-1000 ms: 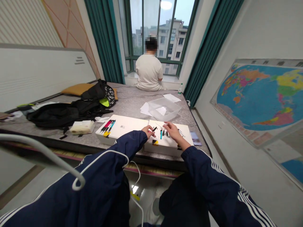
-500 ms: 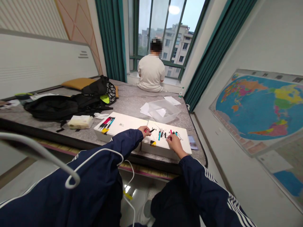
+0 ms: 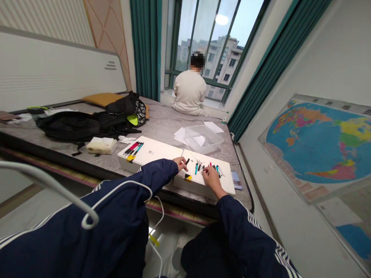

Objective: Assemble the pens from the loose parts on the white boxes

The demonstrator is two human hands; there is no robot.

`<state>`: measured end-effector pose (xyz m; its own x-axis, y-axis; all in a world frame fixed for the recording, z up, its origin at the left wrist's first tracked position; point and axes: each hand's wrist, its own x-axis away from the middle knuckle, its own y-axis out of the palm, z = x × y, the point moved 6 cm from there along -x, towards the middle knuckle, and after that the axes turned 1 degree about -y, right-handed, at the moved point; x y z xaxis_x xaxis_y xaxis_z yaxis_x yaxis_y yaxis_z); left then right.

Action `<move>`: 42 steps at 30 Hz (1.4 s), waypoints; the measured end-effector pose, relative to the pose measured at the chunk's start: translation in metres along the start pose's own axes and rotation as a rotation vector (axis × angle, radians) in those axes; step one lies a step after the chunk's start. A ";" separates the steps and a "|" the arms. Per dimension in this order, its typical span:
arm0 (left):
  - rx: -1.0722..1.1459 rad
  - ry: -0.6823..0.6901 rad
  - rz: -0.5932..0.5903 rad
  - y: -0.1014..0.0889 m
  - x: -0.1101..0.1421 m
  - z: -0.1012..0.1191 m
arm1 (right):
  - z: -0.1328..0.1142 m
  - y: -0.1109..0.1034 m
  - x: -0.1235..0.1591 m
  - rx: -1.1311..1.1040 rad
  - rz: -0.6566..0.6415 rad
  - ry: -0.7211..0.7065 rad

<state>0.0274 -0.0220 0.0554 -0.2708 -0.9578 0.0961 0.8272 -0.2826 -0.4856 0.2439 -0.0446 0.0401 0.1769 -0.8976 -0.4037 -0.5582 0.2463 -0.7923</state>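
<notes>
My left hand (image 3: 181, 165) is closed around a black pen part (image 3: 187, 161), its tip sticking up past the fingers, above the left side of the right-hand white box (image 3: 185, 186). Over the same box, my right hand (image 3: 212, 178) is closed, fingertips down among small loose pen parts; whatever they pinch is too small to make out. Around the fingers lie a teal pen barrel (image 3: 196, 168), another teal piece (image 3: 218, 171), black pieces and thin pale rods. On the left-hand white box (image 3: 156, 151), several red, black and teal pens (image 3: 133, 148) lie side by side.
Behind the boxes sit a clear plastic bin (image 3: 207, 144) and white papers (image 3: 213, 126). A tissue pack (image 3: 101, 145) and black backpack (image 3: 69, 126) lie left on the bed. A person (image 3: 189, 90) sits by the window. A white cable (image 3: 72, 200) crosses near my left sleeve.
The view has tilted and shifted slightly. The black part in my left hand now points more upward. My right hand has moved a little left over the loose parts.
</notes>
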 end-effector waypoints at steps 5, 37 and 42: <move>-0.132 0.072 0.037 -0.003 -0.001 0.006 | -0.002 -0.005 -0.010 0.167 -0.104 -0.022; -0.256 0.254 -0.040 -0.005 -0.013 0.003 | 0.019 0.015 -0.082 0.486 -0.474 -0.098; -0.245 0.256 -0.035 -0.002 -0.011 0.003 | 0.014 0.007 -0.083 0.489 -0.417 -0.080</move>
<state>0.0304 -0.0111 0.0582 -0.4372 -0.8949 -0.0896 0.6810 -0.2643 -0.6829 0.2363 0.0366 0.0614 0.3698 -0.9285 -0.0345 0.0013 0.0377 -0.9993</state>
